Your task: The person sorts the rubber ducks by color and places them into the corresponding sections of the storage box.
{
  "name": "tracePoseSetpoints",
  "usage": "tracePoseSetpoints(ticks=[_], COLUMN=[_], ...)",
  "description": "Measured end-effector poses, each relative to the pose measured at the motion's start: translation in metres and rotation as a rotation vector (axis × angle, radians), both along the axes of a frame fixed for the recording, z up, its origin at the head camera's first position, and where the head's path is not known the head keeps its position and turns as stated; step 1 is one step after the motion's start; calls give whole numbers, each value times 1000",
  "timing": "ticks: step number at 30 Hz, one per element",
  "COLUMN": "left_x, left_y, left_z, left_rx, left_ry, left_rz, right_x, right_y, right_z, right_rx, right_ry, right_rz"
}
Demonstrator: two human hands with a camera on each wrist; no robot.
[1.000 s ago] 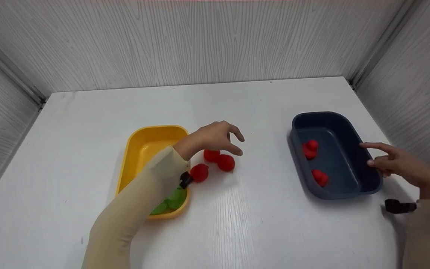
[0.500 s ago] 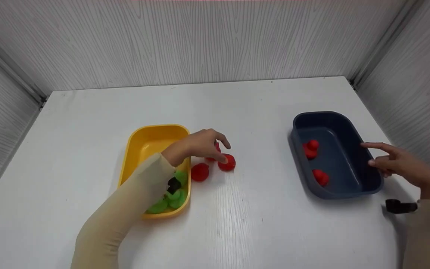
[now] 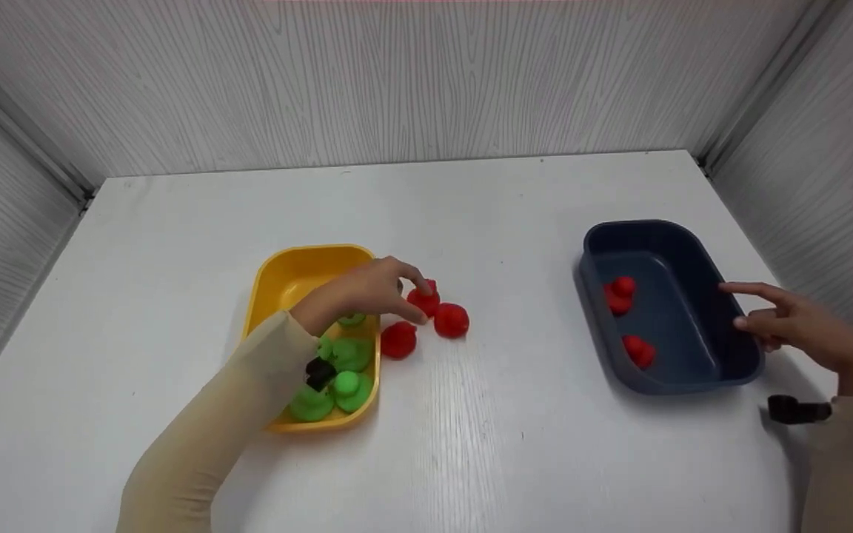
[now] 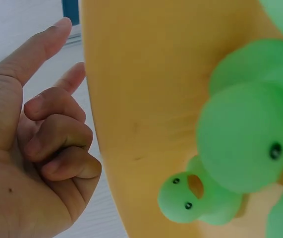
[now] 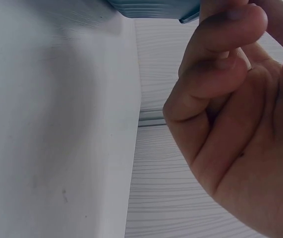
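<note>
Plainly unmarked yellow tub (image 3: 278,277), green ducks (image 3: 345,354)

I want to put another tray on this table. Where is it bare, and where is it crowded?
Bare: the table behind both trays, the strip between the three loose red ducks and the dark blue tray, and the near edge. Crowded: beside the yellow tray, where the left hand touches one of those ducks.

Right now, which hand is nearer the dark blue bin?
Right. The right hand is at the dark blue bin's right rim, fingers over its edge. The left hand is far off by the yellow bin, at the red ducks.
</note>
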State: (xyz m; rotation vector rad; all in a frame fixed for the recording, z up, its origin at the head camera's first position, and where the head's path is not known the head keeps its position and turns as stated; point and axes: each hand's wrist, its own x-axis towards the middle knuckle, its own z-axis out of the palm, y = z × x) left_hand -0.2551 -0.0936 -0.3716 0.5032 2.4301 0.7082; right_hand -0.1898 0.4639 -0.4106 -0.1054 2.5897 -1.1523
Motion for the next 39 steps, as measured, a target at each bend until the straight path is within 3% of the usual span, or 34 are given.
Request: tracePoseSetpoints(ticks=[9,18,27,34,39], left_x=[5,12,18,20,19], left_y=[-15,-22,-26,-23,-20], left_z=[-5,-2,-11,-20,-23], left_rx=[-17,-22,-124,-121,-134], left_ry=[5,4,82,90,71], left_rz=[28,27,-14,63,69], right_x=[-2,-1,0,1,0], right_y=[-1,1,2,2,1], right_z=[0,-1,-1,-1,-1], right_rx=[-15,-65,-50,-38,-52], right_ry=[-6,3,-6,-1,-12], right_rz=[14,31,12,11,15])
